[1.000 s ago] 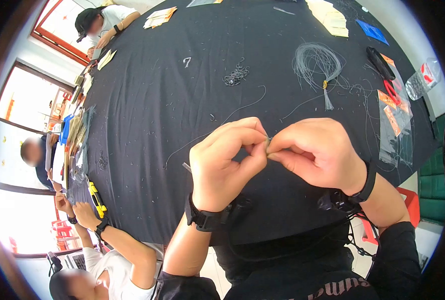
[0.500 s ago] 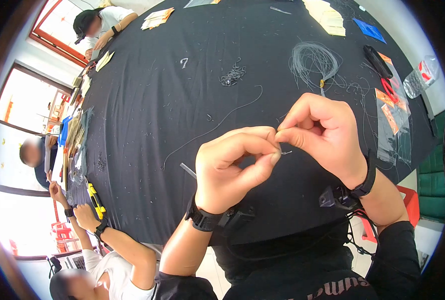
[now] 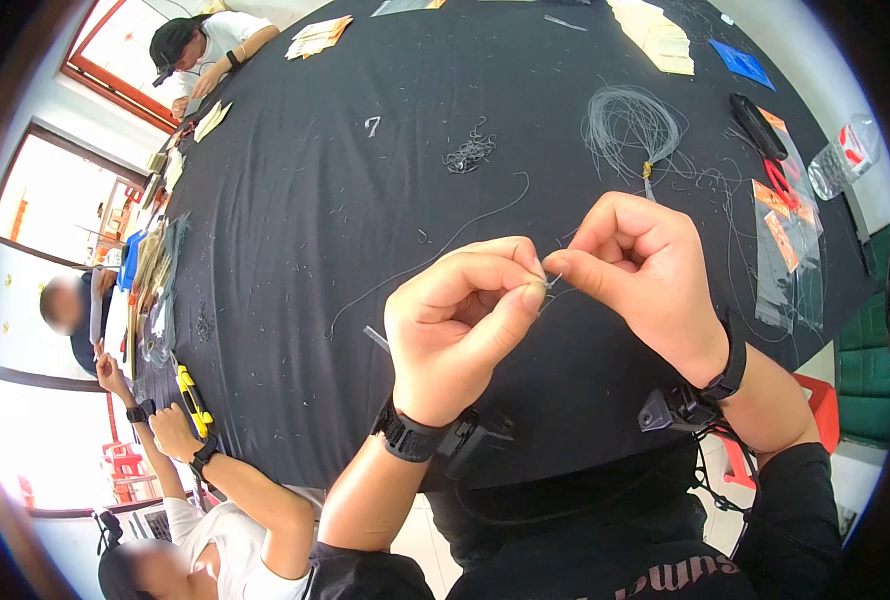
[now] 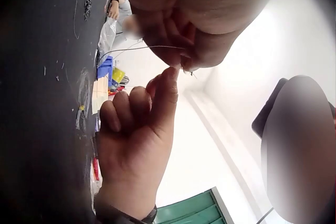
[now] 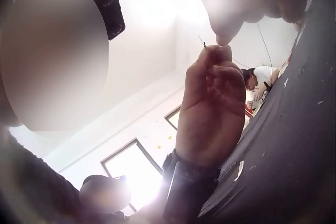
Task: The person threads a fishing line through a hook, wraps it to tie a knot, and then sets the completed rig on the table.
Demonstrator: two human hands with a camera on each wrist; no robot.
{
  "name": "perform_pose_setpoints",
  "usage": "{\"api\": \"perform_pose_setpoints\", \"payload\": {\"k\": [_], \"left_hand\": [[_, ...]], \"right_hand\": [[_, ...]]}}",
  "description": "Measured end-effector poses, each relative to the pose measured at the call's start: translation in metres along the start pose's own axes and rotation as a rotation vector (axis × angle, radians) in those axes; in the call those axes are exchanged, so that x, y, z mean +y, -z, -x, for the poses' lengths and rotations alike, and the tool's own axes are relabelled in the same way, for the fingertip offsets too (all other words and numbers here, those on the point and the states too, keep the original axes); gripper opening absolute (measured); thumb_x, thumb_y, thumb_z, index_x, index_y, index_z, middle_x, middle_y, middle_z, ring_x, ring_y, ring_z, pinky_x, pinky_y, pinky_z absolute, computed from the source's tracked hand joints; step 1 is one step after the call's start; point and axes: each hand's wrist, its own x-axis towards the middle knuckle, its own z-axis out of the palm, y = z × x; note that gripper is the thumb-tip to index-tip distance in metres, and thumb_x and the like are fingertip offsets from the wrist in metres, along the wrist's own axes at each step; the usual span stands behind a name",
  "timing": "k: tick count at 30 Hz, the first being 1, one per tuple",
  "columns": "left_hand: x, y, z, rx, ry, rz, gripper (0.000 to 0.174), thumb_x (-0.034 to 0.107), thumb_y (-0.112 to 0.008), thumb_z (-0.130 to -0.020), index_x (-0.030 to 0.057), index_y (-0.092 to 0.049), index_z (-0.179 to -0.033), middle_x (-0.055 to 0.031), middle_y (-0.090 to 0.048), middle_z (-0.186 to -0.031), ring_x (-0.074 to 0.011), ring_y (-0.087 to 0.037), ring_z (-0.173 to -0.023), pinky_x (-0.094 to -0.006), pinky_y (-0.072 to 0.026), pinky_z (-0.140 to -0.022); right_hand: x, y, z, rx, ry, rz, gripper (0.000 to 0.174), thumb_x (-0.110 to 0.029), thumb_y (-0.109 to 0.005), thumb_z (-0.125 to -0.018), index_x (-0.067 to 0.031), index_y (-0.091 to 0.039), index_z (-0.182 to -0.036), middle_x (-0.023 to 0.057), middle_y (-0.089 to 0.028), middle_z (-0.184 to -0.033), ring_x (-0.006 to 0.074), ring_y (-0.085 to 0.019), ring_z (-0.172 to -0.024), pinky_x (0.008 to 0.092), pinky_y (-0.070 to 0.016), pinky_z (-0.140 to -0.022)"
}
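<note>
The left hand (image 3: 460,325) pinches a tiny item with thin line between thumb and forefinger; a short end (image 3: 555,281) sticks out past its fingertips. In the left wrist view a thin line (image 4: 131,49) curves away from that pinch. The right hand (image 3: 660,290) has thumb and forefinger together close beside the left fingertips, its other fingers curled. In the right wrist view a small dark tip (image 5: 204,45) stands above the left fingers. What the right fingertips hold, if anything, is too small to tell.
On the black cloth (image 3: 265,250) lie a pile of small hooks (image 3: 472,152), a coil of line (image 3: 633,130), yellow cards (image 3: 655,38), a single long line (image 3: 445,248) and red-handled scissors (image 3: 780,182). A bottle (image 3: 845,157) is at the right; other people sit at the left.
The right hand first rose from the left fingertips' far side, then shifted slightly; a short end now shows between the hands. The left hand stays pinched, moving only a little.
</note>
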Motion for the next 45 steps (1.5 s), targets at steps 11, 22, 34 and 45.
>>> {"api": "perform_pose_setpoints", "payload": {"k": [11, 22, 34, 45], "left_hand": [[0.000, -0.003, 0.001, 0.070, 0.001, 0.008, 0.007, -0.008, -0.067, -0.087, -0.0039, -0.065, -0.092, -0.0108, -0.066, -0.102, -0.0072, -0.061, -0.080, -0.0191, -0.0508, -0.067], [-0.004, -0.004, 0.002, 0.026, -0.028, 0.104, 0.008, -0.009, -0.066, -0.087, -0.0034, -0.065, -0.093, -0.0111, -0.066, -0.104, -0.0063, -0.060, -0.079, -0.0182, -0.0492, -0.067], [-0.005, -0.004, 0.003, 0.029, -0.019, 0.155, 0.007, -0.007, -0.065, -0.089, -0.0014, -0.064, -0.094, -0.0101, -0.065, -0.102, -0.0051, -0.058, -0.077, -0.0180, -0.0475, -0.065], [0.000, -0.005, 0.002, 0.078, 0.029, 0.164, 0.007, -0.006, -0.063, -0.090, -0.0002, -0.062, -0.094, -0.0124, -0.065, -0.102, -0.0069, -0.057, -0.075, -0.0205, -0.0482, -0.066]], "right_hand": [[-0.003, -0.003, 0.004, -0.008, -0.012, 0.043, 0.016, -0.009, -0.079, -0.083, -0.0014, -0.065, -0.079, -0.0083, -0.045, -0.054, -0.0003, -0.035, -0.052, 0.0200, -0.0275, -0.048], [-0.004, -0.002, 0.004, -0.170, -0.352, -0.347, 0.017, -0.015, -0.075, -0.089, -0.0024, -0.067, -0.083, -0.0102, -0.051, -0.060, -0.0034, -0.038, -0.054, 0.0165, -0.0250, -0.049], [0.002, -0.001, 0.001, -0.403, -0.458, -0.430, 0.021, -0.023, -0.066, -0.097, -0.0040, -0.064, -0.089, -0.0096, -0.052, -0.069, -0.0028, -0.040, -0.059, 0.0179, -0.0270, -0.048], [0.002, 0.007, -0.008, -0.179, -0.157, 0.210, 0.019, -0.014, -0.074, -0.086, -0.0042, -0.062, -0.097, 0.0040, -0.063, -0.086, 0.0120, -0.059, -0.072, 0.0251, -0.0459, -0.063]]}}
